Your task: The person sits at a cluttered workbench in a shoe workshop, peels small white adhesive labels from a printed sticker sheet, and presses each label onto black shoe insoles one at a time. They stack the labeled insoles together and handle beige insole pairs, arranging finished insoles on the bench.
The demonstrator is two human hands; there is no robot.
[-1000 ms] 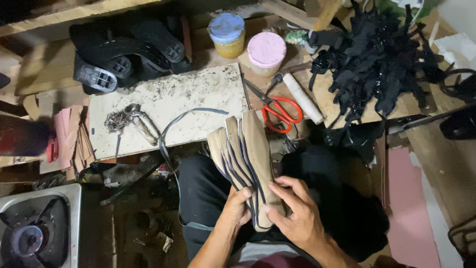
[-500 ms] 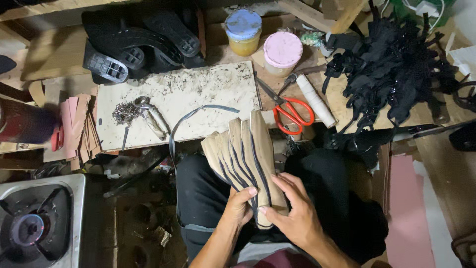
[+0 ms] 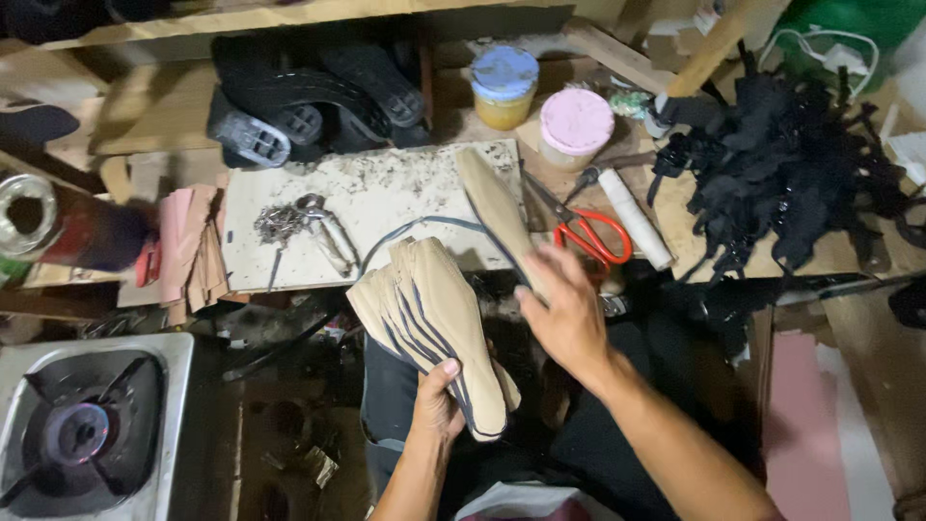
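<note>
Fingers [image 3: 536,262] of right hand [image 3: 569,318] hide 1 insole's [image 3: 492,207] heel.

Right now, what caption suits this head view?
Left hand grips fanned tan shoe insoles; right hand lifts one tan insole above the speckled white work board.

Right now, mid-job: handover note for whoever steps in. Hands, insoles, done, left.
Left hand: grips a fanned stack of tan insoles over the lap.
Right hand: holds a single insole, lifted clear of the stack, tip over the white work board.
Red-handled scissors lie right of the board.
Done: one insole separated.
Left: the rest of the stack is in hand, unsorted.
</note>
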